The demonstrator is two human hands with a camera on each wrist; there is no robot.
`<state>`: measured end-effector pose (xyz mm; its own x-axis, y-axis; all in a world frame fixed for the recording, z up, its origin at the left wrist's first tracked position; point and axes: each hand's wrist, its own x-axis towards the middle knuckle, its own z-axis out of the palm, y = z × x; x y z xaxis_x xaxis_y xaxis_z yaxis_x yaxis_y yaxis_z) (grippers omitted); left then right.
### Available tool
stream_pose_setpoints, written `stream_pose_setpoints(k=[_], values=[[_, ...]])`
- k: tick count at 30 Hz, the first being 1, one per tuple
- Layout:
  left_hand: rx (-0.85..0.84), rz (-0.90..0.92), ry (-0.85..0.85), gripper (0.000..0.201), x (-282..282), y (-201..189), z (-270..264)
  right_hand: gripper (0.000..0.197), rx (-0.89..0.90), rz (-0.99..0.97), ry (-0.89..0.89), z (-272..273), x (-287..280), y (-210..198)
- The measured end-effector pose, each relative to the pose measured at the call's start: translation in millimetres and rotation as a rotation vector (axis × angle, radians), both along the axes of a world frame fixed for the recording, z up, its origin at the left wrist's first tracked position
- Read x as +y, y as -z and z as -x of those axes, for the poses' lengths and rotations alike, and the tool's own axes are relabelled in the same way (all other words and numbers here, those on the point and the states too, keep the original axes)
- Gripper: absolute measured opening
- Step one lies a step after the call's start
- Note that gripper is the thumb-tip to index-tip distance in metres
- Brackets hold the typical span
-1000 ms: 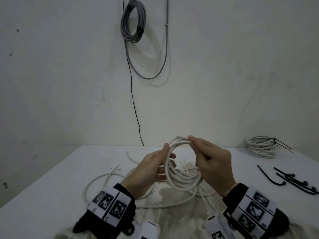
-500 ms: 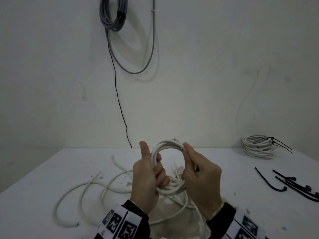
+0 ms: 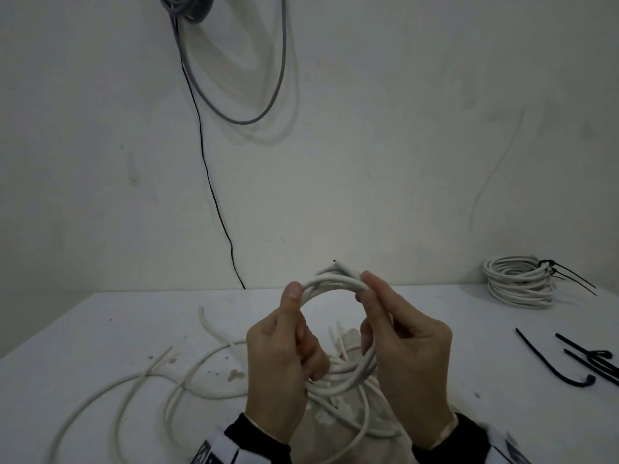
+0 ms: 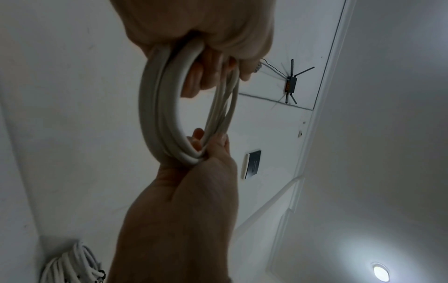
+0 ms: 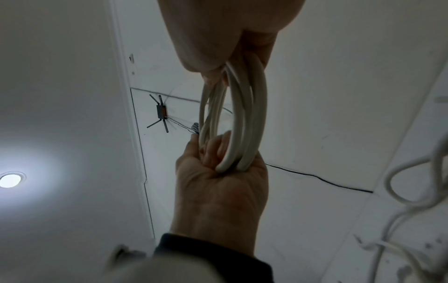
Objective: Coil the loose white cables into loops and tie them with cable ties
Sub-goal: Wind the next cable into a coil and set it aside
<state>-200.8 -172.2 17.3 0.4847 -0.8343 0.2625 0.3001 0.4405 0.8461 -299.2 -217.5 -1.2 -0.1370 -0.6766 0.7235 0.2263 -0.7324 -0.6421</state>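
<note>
White cable coil (image 3: 338, 333), several turns of it, is held up on edge above the table (image 3: 83, 346) between both hands, in front of the person's chest. The left hand (image 3: 278, 373) grips the coil's left side: its fingers are curled round the bundled strands low down and the thumb (image 3: 292, 298) lies up along the loop near the top. The right hand (image 3: 402, 356) holds the right side, fingertips (image 3: 368, 279) pinching the strands at the upper right where a cut cable end (image 3: 336, 264) sticks up just past them. In the left wrist view the left hand (image 4: 194, 191) has the strands running into its palm, with the loop (image 4: 160, 107) stretching across to the right hand (image 4: 206, 28), which is closed over the far side. The right wrist view shows the same thing mirrored, the coil (image 5: 242, 118) seated in the right hand (image 5: 223, 191).

Under the hands, loose white cable (image 3: 140, 390) sprawls over the table in wide curves (it trails off to the left and toward the near edge). At the far right corner sits a finished coil (image 3: 517, 283), bound with black cable ties (image 3: 556, 271) whose tails poke out to the right. More black ties (image 3: 582, 363) lie loose on the table at the right edge, well apart from the hands. On the wall (image 3: 402, 128) behind hangs a grey cable (image 3: 264, 105) in a drooping loop, and a thin black wire (image 3: 214, 195) runs down to the table edge.
</note>
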Motion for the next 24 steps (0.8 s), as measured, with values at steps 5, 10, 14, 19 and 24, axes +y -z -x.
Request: stream_pose_setpoints(k=[5,10,14,19,24], values=[[-0.089,-0.106,0.016,0.055,-10,7,-7,0.025,0.105,-0.026,-0.019,5,-7,1],[-0.310,-0.195,0.446,0.055,-8,9,-33,0.020,0.219,-0.094,-0.110,26,-22,-6],[-0.404,-0.205,0.561,0.045,-3,8,-44,0.021,0.276,-0.105,-0.165,33,-28,-6],[-0.828,-0.024,0.515,0.121,0,12,-48,0.019,0.342,-0.122,-0.195,32,-26,-6],[-0.938,0.018,0.366,0.118,1,15,-40,0.019,0.383,-0.121,-0.233,34,-22,-10]])
